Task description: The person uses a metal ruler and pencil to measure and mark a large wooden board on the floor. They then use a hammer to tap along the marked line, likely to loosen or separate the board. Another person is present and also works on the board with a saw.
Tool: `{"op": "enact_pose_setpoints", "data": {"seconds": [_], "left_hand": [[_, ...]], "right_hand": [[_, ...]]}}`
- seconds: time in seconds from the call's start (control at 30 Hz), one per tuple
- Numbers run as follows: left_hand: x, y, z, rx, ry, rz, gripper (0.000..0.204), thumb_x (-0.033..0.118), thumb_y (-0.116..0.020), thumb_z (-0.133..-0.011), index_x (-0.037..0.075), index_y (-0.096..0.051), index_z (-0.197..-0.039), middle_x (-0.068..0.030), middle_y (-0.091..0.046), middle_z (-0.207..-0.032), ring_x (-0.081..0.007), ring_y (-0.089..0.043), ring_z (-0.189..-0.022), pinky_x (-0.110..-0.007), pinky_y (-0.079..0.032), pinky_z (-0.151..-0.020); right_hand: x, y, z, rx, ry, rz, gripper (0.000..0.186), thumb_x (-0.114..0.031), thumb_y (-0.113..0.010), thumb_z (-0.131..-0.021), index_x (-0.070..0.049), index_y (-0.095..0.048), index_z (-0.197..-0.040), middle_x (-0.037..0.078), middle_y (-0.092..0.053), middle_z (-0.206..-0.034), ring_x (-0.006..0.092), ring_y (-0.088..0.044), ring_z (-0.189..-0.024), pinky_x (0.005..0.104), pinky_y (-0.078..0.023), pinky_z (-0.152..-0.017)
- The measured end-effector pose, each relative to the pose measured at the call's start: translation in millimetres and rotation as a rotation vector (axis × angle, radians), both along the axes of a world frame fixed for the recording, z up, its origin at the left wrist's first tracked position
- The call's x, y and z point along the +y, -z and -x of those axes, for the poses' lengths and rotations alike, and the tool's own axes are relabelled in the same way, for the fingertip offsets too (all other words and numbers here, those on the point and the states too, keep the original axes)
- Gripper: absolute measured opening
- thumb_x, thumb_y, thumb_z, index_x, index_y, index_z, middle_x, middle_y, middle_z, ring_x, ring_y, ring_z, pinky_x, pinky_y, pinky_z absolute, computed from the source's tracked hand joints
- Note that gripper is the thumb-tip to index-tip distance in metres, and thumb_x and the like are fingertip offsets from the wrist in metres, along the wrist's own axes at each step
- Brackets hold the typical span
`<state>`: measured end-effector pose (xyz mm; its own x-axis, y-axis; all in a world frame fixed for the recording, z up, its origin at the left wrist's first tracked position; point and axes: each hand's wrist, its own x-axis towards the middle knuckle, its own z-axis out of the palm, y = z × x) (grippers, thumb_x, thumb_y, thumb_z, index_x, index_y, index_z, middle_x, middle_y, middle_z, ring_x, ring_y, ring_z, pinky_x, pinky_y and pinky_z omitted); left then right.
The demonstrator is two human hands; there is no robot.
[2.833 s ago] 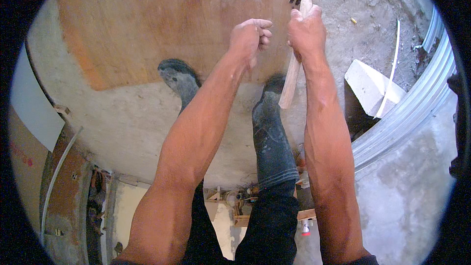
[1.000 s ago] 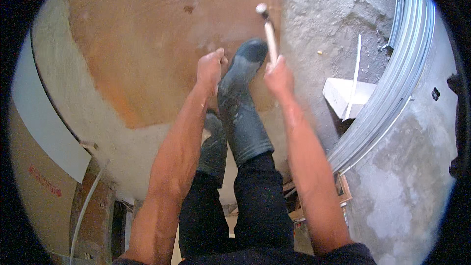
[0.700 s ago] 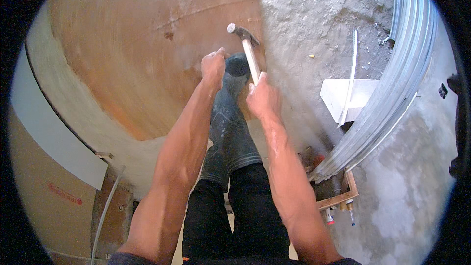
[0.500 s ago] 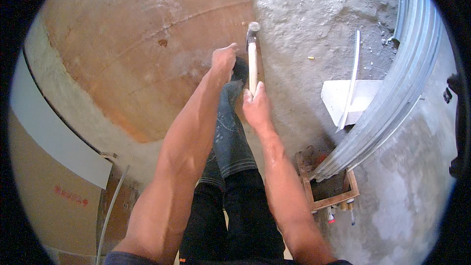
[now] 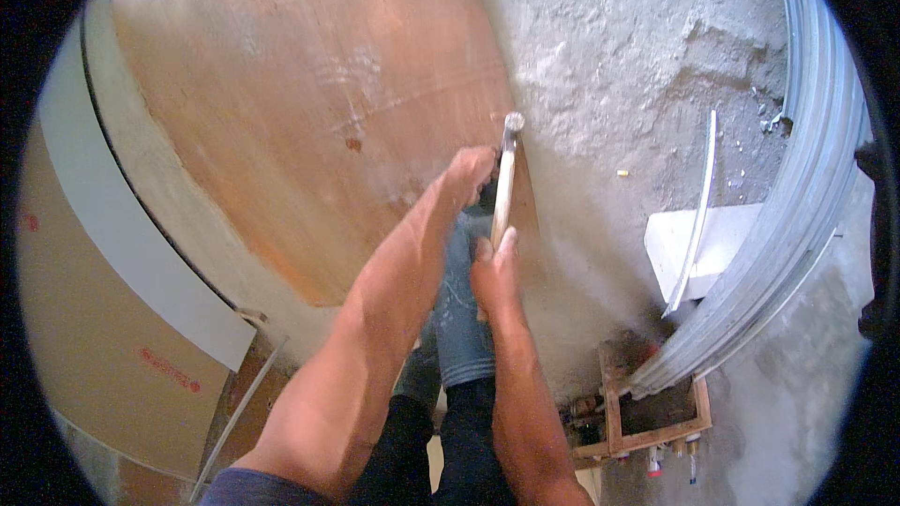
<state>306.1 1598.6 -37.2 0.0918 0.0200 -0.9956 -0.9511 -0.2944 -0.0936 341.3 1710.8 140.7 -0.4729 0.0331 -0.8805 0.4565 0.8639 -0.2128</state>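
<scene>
In the head view, a worker's right hand [image 5: 497, 272] grips a claw hammer [image 5: 504, 189] by its wooden handle, its head near the edge of a brown panel [image 5: 272, 141]. Just beside it, the left hand [image 5: 472, 171] is curled; whether it holds anything cannot be told. Metal strips [image 5: 804, 178] lie right.

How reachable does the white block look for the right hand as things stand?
Probably not freely: the right hand grips the hammer, and a pale strip crosses over the white block.
</scene>
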Motion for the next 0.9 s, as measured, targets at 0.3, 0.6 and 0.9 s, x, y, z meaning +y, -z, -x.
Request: {"op": "enact_pose_setpoints", "data": {"seconds": [0.3,0.6,0.9], "left_hand": [[31.0,-34.0,-1.5,0.047,-0.004,-0.284,0.031,0.034,-0.065,-0.093,0.006,-0.068,-0.081,-0.0023,-0.052,-0.066,-0.0183,-0.044,-0.055,-0.039,-0.035,-0.049],[-16.6,-175.4,-17.2,0.174,-1.005,-0.431,0.034,0.039,-0.048,-0.109,0.011,-0.065,-0.1,0.0095,-0.03,-0.056,-0.0064,-0.027,-0.043,-0.025,-0.021,-0.039],[-118.8,-202.6,48.3,0.511,-1.227,-0.602,0.019,0.012,-0.052,-0.104,0.008,-0.059,-0.121,0.0053,-0.042,-0.066,-0.007,-0.033,-0.052,-0.022,-0.028,-0.045]], "right_hand": [[-0.8,-81.1,-19.7,-0.11,0.346,0.085,0.058,-0.03,-0.055,-0.101,0.011,-0.042,-0.14,0.035,-0.06,-0.127,0.047,-0.058,-0.121,0.0478,-0.043,-0.105],[-5.7,-180.6,5.8,-0.388,0.837,0.454,0.029,-0.015,-0.055,-0.102,-0.007,-0.044,-0.127,-0.001,-0.046,-0.074,0.0069,-0.043,-0.046,0.0262,-0.039,-0.037],[-112.3,-171.3,71.2,-0.166,0.865,0.576,0.023,-0.015,-0.053,-0.103,-0.004,-0.048,-0.123,0.0,-0.048,-0.071,0.0082,-0.047,-0.046,0.0264,-0.04,-0.037]]}}
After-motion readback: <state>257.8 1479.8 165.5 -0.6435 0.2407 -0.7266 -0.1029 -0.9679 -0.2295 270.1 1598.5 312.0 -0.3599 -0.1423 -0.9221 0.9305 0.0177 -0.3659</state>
